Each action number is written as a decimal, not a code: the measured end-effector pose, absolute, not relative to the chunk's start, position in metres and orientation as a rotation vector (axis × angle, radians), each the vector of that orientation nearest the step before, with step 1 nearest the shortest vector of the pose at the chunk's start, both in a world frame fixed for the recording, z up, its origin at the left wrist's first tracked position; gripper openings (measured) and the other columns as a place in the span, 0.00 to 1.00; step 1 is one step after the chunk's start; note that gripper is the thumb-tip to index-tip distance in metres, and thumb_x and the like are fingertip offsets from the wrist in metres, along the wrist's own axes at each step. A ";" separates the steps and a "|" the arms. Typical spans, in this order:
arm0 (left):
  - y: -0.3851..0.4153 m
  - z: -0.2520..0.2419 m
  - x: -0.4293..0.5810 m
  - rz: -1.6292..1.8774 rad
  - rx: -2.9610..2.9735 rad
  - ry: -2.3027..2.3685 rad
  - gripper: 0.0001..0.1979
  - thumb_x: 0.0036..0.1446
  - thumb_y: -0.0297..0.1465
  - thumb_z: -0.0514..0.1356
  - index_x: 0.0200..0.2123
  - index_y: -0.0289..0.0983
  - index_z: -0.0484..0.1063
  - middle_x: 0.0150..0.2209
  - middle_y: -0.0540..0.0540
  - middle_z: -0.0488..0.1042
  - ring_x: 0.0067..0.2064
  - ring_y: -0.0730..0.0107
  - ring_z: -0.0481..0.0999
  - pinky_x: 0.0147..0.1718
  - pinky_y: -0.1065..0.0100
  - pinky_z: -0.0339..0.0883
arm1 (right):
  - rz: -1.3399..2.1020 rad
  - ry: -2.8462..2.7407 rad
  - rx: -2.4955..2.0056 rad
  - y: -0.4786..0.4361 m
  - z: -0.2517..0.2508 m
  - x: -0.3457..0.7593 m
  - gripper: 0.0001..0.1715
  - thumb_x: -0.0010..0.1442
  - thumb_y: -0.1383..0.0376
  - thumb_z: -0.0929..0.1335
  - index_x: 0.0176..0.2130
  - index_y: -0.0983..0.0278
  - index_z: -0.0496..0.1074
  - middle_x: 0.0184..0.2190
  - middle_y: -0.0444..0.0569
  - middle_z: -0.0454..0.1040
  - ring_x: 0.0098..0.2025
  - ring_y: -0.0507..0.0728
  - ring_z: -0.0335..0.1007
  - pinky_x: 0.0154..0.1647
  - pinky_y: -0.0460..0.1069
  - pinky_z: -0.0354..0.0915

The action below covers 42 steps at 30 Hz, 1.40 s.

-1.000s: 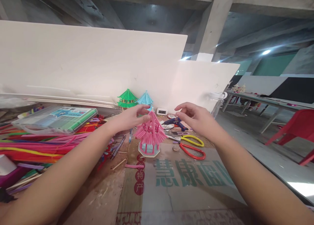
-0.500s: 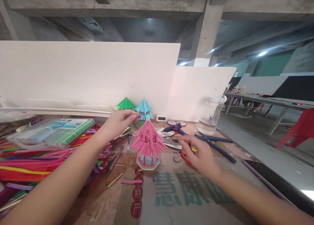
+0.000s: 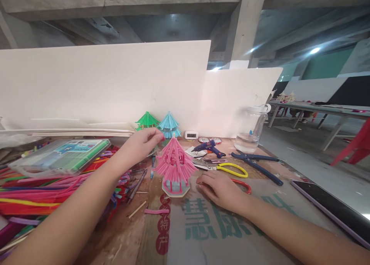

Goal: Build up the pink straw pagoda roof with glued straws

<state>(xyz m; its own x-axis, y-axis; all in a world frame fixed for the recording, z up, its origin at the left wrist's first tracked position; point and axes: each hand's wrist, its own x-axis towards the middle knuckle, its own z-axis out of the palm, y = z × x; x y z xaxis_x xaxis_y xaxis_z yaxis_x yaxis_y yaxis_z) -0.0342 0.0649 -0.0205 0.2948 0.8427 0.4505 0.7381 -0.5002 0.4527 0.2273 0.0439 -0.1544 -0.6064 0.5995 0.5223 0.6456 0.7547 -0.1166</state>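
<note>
A pink model pavilion [image 3: 175, 164] with a tiered roof of fuzzy pipe-cleaner strips stands upright on a pale octagonal base. Behind its left side, my left hand [image 3: 146, 141] is raised with thumb and fingers pinched together; a speck of pink shows at the tips, too small to name. My right hand [image 3: 221, 189] rests low on the plastic-covered table, just right of the base, fingers loosely stretched and apart, nothing visible in them. Beyond it lie yellow-handled scissors [image 3: 234, 168], and a red handle [image 3: 243, 185] pokes out behind the wrist.
A green pavilion [image 3: 147, 120] and a blue pavilion [image 3: 169, 124] stand behind. Pipe cleaners [image 3: 58, 184] and a plastic case [image 3: 63, 157] fill the left. A glue gun [image 3: 208, 147], blue-handled pliers [image 3: 258, 162], a water jug [image 3: 251, 130] and a phone [image 3: 332, 211] lie right.
My right hand has moved down and left from above the tools, leaving the yellow scissors visible and covering where a small clear round piece lay. My left hand stays nearly in place, still pinched.
</note>
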 end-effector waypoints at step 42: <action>0.051 -0.021 -0.025 0.535 2.426 1.156 0.25 0.55 0.47 0.56 0.52 0.39 0.68 0.52 0.46 0.74 0.52 0.57 0.72 0.51 0.64 0.64 | -0.018 -2.094 -0.858 0.034 -0.133 0.226 0.09 0.63 0.66 0.62 0.34 0.63 0.70 0.27 0.49 0.74 0.30 0.55 0.70 0.31 0.48 0.64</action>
